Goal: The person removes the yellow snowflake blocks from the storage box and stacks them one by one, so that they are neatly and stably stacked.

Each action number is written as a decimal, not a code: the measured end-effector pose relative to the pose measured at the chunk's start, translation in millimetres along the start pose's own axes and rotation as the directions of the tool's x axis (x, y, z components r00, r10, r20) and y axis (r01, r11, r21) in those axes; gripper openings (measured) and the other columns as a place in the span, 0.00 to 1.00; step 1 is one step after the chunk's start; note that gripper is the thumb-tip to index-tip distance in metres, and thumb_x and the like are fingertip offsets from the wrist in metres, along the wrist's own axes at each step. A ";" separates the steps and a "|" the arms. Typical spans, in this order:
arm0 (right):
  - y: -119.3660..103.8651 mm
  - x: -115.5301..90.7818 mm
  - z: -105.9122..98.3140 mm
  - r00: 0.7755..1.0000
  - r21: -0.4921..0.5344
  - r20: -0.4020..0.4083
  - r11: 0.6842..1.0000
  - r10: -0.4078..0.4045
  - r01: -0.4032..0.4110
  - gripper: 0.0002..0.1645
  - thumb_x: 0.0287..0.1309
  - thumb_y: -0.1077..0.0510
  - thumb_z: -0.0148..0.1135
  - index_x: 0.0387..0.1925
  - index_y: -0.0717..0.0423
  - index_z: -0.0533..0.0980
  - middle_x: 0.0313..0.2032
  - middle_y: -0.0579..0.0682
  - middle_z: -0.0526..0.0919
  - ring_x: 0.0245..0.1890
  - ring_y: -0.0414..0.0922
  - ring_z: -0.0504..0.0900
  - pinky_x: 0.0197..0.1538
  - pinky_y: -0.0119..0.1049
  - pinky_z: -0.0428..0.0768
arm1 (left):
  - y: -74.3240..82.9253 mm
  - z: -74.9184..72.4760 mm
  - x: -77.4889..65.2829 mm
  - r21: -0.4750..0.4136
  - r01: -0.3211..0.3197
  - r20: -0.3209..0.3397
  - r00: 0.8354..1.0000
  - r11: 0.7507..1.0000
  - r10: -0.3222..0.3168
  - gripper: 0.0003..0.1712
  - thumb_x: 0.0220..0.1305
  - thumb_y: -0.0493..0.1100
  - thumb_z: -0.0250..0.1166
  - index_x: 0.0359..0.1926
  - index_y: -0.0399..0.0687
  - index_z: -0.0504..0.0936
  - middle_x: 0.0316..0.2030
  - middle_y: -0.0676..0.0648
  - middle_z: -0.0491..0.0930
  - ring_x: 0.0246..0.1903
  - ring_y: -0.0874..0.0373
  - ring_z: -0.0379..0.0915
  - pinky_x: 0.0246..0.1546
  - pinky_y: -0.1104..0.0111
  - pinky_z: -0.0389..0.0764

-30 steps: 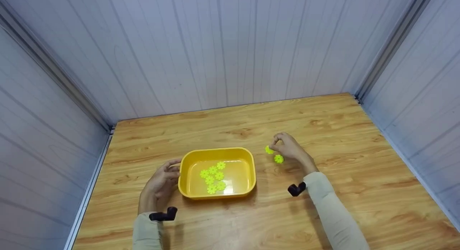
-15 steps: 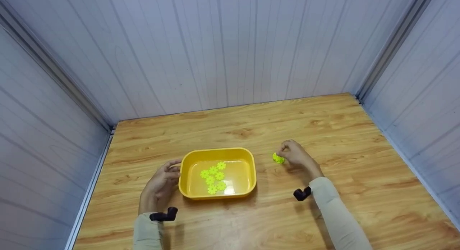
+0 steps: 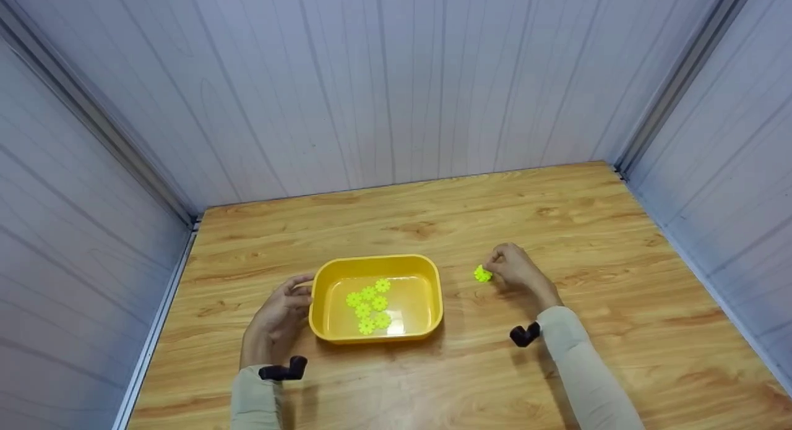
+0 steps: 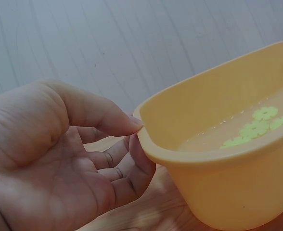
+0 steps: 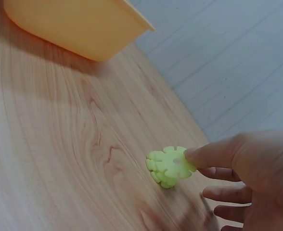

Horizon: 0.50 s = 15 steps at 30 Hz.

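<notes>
A yellow plastic basin (image 3: 421,306) stands on the wooden table in the head view. My left hand (image 3: 272,322) pinches its left rim between thumb and fingers, as the left wrist view shows. Inside the basin lie several lime-yellow flower-shaped pieces (image 3: 379,303), clustered left of its middle. To the right of the basin, my right hand (image 5: 262,178) holds one flat notched flower-shaped piece (image 5: 168,166) with a small centre hole, pinched by its edge. Directly under it, more of the same pieces (image 5: 166,183) show, partly covered; whether these are held too I cannot tell.
The wood-patterned table (image 3: 408,229) ends at a pale panelled wall (image 3: 396,90) behind, with more panels left and right. Both forearms wear light sleeves with a small black device (image 3: 525,335) at each wrist.
My right hand has shifted a little right and nearer, bringing its flower-shaped piece from apart to over the other one on the table. The left hand keeps its grip on the basin.
</notes>
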State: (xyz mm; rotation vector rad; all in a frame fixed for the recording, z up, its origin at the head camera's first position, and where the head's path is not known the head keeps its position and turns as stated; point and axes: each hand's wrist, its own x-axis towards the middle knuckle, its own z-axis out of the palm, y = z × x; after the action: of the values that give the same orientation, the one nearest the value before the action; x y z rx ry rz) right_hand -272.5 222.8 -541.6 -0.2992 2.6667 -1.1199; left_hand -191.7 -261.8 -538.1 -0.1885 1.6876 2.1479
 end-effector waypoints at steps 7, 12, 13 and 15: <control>2.0 1.4 3.8 0.999 -0.054 -0.033 0.999 -0.002 0.000 0.07 0.61 0.56 0.61 0.33 0.58 0.77 0.54 0.64 0.70 0.56 0.62 0.68 0.56 0.56 0.69 | -0.7 -0.2 -0.1 0.019 0.000 -0.009 1.000 1.000 0.000 0.32 0.61 0.27 0.55 0.66 0.39 0.58 0.48 0.42 0.76 0.44 0.52 0.75 0.47 0.62 0.75; 4.6 5.5 6.7 0.999 -0.089 -0.042 0.996 -0.009 0.005 0.07 0.61 0.56 0.60 0.32 0.56 0.78 0.56 0.63 0.69 0.61 0.64 0.62 0.60 0.59 0.62 | -1.0 0.2 -0.1 0.008 0.014 -0.020 1.000 1.000 -0.014 0.32 0.61 0.27 0.55 0.66 0.41 0.59 0.49 0.43 0.75 0.43 0.52 0.75 0.46 0.61 0.76; 4.9 6.2 7.1 0.999 -0.093 -0.042 0.996 -0.006 0.002 0.07 0.61 0.56 0.60 0.32 0.56 0.78 0.57 0.63 0.69 0.61 0.64 0.61 0.61 0.60 0.60 | -1.0 0.3 -0.1 0.004 0.018 -0.023 1.000 1.000 -0.018 0.32 0.62 0.27 0.55 0.66 0.42 0.59 0.49 0.43 0.75 0.43 0.53 0.75 0.46 0.61 0.76; 4.9 7.0 7.7 0.999 -0.098 -0.046 0.995 0.002 -0.006 0.07 0.61 0.56 0.61 0.32 0.55 0.79 0.58 0.63 0.68 0.63 0.64 0.60 0.63 0.61 0.57 | -0.8 1.0 0.1 -0.003 0.022 -0.023 0.999 1.000 -0.022 0.32 0.62 0.27 0.55 0.66 0.43 0.59 0.49 0.43 0.75 0.44 0.53 0.75 0.47 0.61 0.75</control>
State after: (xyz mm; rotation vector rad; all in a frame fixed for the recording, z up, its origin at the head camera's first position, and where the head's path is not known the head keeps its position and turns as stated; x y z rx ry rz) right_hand -277.4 219.1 -551.2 -0.2887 2.7665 -1.0077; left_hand -191.4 -260.7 -538.6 -0.2323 1.6872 2.1397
